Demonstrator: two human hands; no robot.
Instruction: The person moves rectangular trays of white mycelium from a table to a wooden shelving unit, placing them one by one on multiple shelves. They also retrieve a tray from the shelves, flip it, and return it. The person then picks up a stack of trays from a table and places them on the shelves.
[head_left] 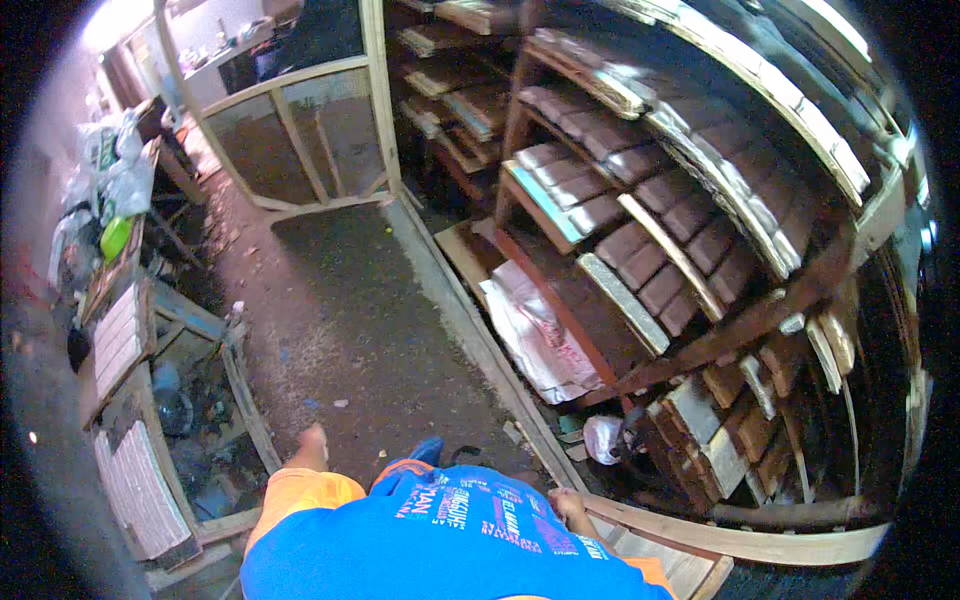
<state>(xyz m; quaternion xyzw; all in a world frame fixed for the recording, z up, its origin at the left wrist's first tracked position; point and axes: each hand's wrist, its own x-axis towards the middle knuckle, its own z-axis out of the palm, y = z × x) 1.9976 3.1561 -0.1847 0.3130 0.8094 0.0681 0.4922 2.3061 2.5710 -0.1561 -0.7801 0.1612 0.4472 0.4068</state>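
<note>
My right hand (572, 510) is low at the right of my blue shirt, closed around the near end of a pale wooden frame (730, 538). This frame has a long side rail and slats, and runs off to the right edge of the view. On my left, bare skin of what looks like my left arm (313, 450) comes out beyond orange cloth. It is strongly foreshortened, and its fingers cannot be made out. Nothing can be seen held there. A blue shoe (427, 450) shows on the floor just ahead of my body.
Tall shelves (640, 240) on the right carry rows of brown blocks on boards. White sacks (545, 340) lie beneath. A low concrete kerb (470, 340) edges the dark floor (350, 290). Ahead stands a mesh door (300, 140). Wooden stands with pale boards (140, 490) and plastic bags (115, 170) line the left.
</note>
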